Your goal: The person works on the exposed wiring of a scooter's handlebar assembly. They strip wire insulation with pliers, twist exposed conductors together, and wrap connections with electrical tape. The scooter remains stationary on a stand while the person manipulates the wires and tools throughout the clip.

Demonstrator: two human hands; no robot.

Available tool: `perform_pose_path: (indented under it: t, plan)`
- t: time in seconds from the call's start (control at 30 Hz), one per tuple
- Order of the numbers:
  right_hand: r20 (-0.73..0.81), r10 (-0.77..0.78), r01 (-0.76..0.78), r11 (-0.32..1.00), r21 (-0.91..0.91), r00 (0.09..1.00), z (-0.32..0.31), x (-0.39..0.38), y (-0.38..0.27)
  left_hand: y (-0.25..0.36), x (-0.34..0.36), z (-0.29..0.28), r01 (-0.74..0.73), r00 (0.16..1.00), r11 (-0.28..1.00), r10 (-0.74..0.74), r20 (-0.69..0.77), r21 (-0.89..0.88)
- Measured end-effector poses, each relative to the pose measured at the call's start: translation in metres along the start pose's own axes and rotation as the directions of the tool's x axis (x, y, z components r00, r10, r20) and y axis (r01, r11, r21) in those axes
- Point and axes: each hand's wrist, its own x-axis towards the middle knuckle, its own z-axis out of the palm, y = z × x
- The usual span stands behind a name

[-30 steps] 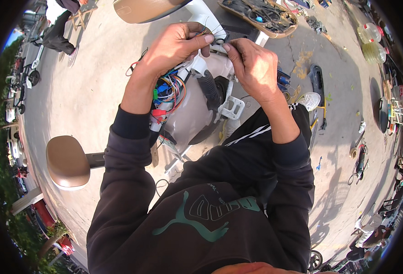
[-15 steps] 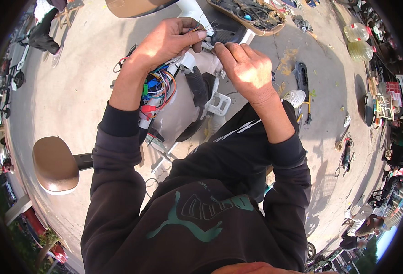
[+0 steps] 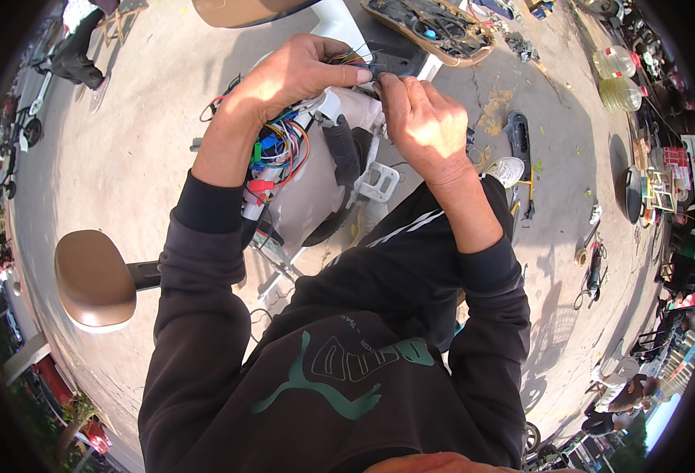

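Note:
My left hand (image 3: 296,75) is closed on a bunch of thin coloured wires (image 3: 349,57), whose loose ends stick out past the fingers. The fingertips of my right hand (image 3: 428,122) pinch together beside my left thumb, seemingly on the wires; the pinched spot is mostly hidden. Below my left wrist, a tangle of coloured wires (image 3: 288,146) with a green connector and a red connector (image 3: 260,186) hangs along the white frame (image 3: 341,25) of a small electric bike. A black corrugated sleeve (image 3: 341,150) and a grey pedal (image 3: 378,184) sit lower on the bike.
A brown padded seat (image 3: 95,277) juts out at left. A brown-rimmed shell (image 3: 473,54) holding cables and parts lies beyond my hands. On the ground at right are a long black part (image 3: 518,135), a corded tool (image 3: 596,272) and large bottles (image 3: 620,93). A person (image 3: 78,63) stands far left.
My hands have drawn together, right fingertips now nearly against my left thumb. The wire ends have shifted within the left hand. The view has moved slightly.

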Motion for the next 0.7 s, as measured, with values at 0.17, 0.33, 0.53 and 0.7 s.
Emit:
perform_pose_path:
  t: [0.17, 0.33, 0.53, 0.7]
  plan:
    - [0.896, 0.179, -0.614, -0.673, 0.413, 0.407, -0.011, 0.007, -0.015, -0.009, 0.001, -0.001, 0.0, 1.0, 0.999, 0.0, -0.001, -0.047]
    - [0.72, 0.452, -0.766, -0.113, 0.633, 0.527, 0.0, -0.001, -0.022, -0.019, 0.0, -0.019, -0.003, 1.0, 0.989, 0.007, 0.023, -0.148]
    - [0.087, 0.089, -0.102, 0.98, 0.17, 0.992, 0.005, 0.014, -0.016, -0.017, -0.002, -0.018, -0.012, 1.0, 0.99, 0.016, 0.027, -0.144]
    - [0.857, 0.253, -0.766, -0.384, 0.515, 0.449, -0.002, 0.019, -0.02, -0.019, 0.0, -0.012, -0.043, 0.998, 0.99, 0.047, 0.029, -0.134]
